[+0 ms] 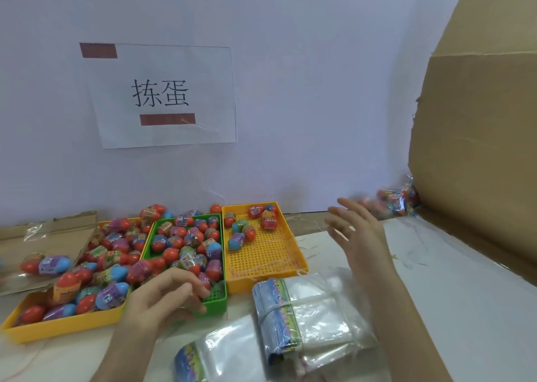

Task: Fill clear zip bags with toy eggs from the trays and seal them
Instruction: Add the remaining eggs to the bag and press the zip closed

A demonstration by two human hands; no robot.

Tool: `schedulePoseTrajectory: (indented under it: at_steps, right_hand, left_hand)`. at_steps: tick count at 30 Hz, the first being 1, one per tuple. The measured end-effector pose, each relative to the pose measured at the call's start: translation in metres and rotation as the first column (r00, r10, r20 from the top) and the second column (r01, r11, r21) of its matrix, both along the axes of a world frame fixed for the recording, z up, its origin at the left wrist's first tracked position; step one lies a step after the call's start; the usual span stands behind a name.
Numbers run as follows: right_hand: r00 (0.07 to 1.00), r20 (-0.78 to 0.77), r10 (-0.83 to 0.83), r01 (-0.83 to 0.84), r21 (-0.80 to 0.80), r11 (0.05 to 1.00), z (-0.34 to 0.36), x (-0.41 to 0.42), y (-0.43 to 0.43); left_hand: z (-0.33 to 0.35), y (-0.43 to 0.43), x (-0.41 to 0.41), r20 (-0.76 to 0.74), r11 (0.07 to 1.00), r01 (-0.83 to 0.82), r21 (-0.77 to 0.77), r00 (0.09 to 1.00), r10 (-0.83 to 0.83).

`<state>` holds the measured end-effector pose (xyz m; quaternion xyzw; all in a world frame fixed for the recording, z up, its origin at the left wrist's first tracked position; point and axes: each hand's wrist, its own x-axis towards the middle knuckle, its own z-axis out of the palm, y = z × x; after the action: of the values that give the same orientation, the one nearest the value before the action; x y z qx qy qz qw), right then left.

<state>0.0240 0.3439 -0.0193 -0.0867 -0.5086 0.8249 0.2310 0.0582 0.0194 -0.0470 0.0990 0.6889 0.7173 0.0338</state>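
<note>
One filled bag (392,203) is at middle right; many eggs (186,242) and empty bags (313,317) are left. Right hand (360,230) is spread; left hand (162,297) is loosely curled, apparently empty.

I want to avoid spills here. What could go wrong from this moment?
1. The blurred filled bag is by the edge of the cardboard box; it may land outside.
2. Eggs heaped above the rim of the left yellow tray could roll off if the left hand bumps them.
</note>
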Motion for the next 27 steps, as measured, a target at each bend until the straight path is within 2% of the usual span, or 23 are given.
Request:
schedulePoseTrajectory:
  at_steps: [3,8,12,14,19,23,27]
  right_hand:
    - [0.997,0.039,-0.064,0.056,0.193,0.980,0.000,-0.001,0.000]
    - [0.983,0.114,-0.147,0.101,0.333,0.938,-0.003,0.001,0.002]
    - [0.987,0.132,-0.091,0.022,0.453,0.891,-0.001,0.002,-0.003]
    - [0.992,0.122,-0.014,-0.056,0.549,0.834,0.000,0.004,-0.015]
    - [0.985,0.081,0.154,-0.161,0.755,0.636,0.001,0.010,-0.059]
    - [0.941,0.122,0.315,-0.249,0.881,0.403,-0.007,0.019,-0.089]
    - [0.902,0.187,0.390,-0.289,0.931,0.221,-0.016,0.022,-0.102]
  left_hand:
    - [-0.008,0.004,0.004,-0.237,0.915,-0.059,-0.398,0.971,-0.040]
    - [-0.019,0.010,0.003,-0.398,0.740,-0.120,-0.662,0.893,-0.211]
    - [-0.023,0.010,0.000,-0.296,0.542,-0.047,-0.839,0.875,-0.383]
    - [-0.026,0.012,-0.001,-0.265,0.486,-0.044,-0.873,0.880,-0.395]
    - [-0.025,0.015,0.001,-0.278,0.521,-0.070,-0.850,0.901,-0.332]
    - [-0.024,0.017,0.004,-0.294,0.530,-0.091,-0.843,0.903,-0.314]
    - [-0.022,0.018,0.006,-0.340,0.632,-0.097,-0.769,0.899,-0.276]
